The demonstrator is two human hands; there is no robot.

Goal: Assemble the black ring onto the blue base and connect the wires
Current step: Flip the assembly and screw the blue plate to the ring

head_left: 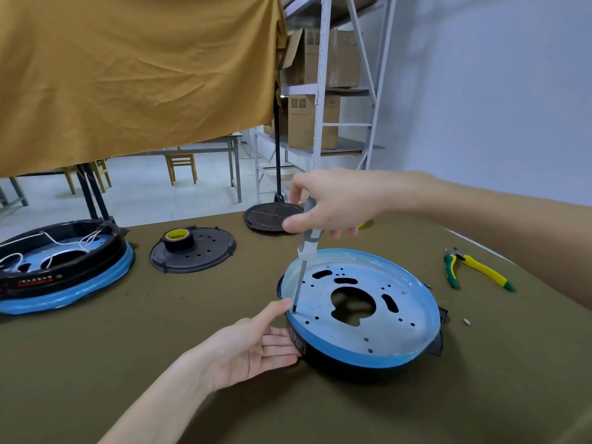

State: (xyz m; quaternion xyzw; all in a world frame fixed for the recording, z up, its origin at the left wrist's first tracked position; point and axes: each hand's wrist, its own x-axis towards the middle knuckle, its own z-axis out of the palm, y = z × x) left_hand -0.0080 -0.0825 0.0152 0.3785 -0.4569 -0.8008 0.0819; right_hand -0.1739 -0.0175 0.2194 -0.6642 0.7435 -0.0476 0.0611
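Note:
The blue base (384,322), a round film-covered pan with several holes, sits inside a black ring (339,368) on the table. My right hand (333,203) grips a grey-handled screwdriver (309,238) held nearly upright, its tip in a hole at the base's left rim. My left hand (253,347) rests open against the ring's left side, thumb by the screwdriver tip. At the far left stands a second black ring on a blue base (73,283) with white wires (64,245) inside.
A black perforated plate (205,254) carries a roll of tape (178,238). Another black plate (269,216) lies behind my right hand. Yellow-green pliers (474,267) and a small screw (466,322) lie at the right. The table's far edge runs behind the plates.

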